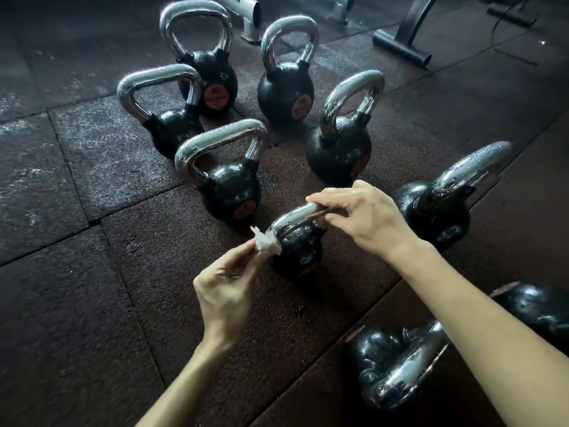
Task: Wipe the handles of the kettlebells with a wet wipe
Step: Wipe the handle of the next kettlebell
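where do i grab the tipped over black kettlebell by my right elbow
By the straight top bar of its chrome handle, coming from the near side. The tipped black kettlebell lies on its side, base pointing away from you, so the handle loop faces you.

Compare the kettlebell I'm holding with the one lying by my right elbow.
The held kettlebell stands upright; the elbow kettlebell lies on its side. The right hand grips the held one's handle, the left hand pinches a wipe against it; the other is untouched. Both are black with chrome handles.
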`<state>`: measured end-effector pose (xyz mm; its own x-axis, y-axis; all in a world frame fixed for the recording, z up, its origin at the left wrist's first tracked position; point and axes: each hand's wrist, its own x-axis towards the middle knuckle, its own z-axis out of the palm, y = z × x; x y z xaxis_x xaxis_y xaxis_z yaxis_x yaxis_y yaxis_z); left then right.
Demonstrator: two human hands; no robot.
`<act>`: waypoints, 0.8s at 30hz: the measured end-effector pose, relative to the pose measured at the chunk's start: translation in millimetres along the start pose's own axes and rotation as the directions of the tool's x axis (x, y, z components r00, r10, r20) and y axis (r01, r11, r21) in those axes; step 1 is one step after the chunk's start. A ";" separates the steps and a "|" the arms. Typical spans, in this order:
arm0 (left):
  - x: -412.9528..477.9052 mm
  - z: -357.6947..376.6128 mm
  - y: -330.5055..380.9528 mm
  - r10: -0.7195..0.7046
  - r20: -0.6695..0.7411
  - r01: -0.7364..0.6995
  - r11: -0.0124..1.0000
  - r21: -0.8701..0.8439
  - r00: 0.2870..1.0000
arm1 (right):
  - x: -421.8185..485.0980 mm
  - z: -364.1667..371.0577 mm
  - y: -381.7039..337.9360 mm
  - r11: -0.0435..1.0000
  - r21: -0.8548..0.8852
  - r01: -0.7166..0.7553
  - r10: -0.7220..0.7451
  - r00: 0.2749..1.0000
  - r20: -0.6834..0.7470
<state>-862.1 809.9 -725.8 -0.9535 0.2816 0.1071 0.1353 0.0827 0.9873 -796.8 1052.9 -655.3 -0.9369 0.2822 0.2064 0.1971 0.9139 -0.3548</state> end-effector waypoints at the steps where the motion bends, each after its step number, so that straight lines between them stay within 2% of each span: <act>1: -2.2 3.0 2.2 0.003 -0.046 -0.003 1.000 -0.019 0.999 | -0.6 0.1 -1.1 1.000 0.004 0.002 -0.002 1.000 -0.001; 6: -4.7 14.1 6.0 0.013 -0.095 -0.016 0.999 -0.040 0.995 | -1.2 -5.2 -5.7 0.999 -0.049 -0.020 0.020 1.000 -0.015; 9: 6.1 17.7 6.1 -0.042 -0.094 0.036 0.997 -0.063 0.995 | -4.2 -10.0 -16.0 0.975 -0.210 -0.078 0.086 0.996 0.029; 11: 19.6 20.5 3.6 -0.092 -0.070 0.089 0.995 -0.037 0.993 | -9.1 -8.1 -31.5 0.949 -0.286 -0.132 0.138 0.990 -0.001; 15: 52.1 32.9 2.6 -0.199 0.013 0.198 0.980 0.005 0.980 | -8.7 1.4 -71.9 0.938 -0.267 -0.221 0.223 0.975 -0.022; 17: 61.9 34.6 3.0 -0.221 0.014 0.220 0.975 0.007 0.975 | -6.9 3.5 -78.7 0.944 -0.229 -0.235 0.244 0.970 0.009; 19: 65.5 33.3 3.5 -0.218 0.026 0.218 0.976 0.000 0.976 | -6.7 -2.0 -75.4 0.954 -0.106 -0.281 0.289 0.955 0.066; 22: 64.3 33.3 3.7 -0.201 0.030 0.202 0.979 -0.032 0.979 | -5.9 -14.6 -61.7 0.921 0.124 -0.370 0.337 0.914 0.225; 24: 65.8 33.7 7.0 -0.201 0.023 0.202 0.977 -0.067 0.979 | -3.9 -17.1 -51.8 0.886 0.208 -0.414 0.342 0.887 0.311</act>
<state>-914.8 861.2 -715.8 -0.9550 0.2809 -0.0958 -0.0782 0.0732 0.9942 -798.4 1009.5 -622.2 -0.8533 0.4719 -0.2218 0.5028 0.6323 -0.5894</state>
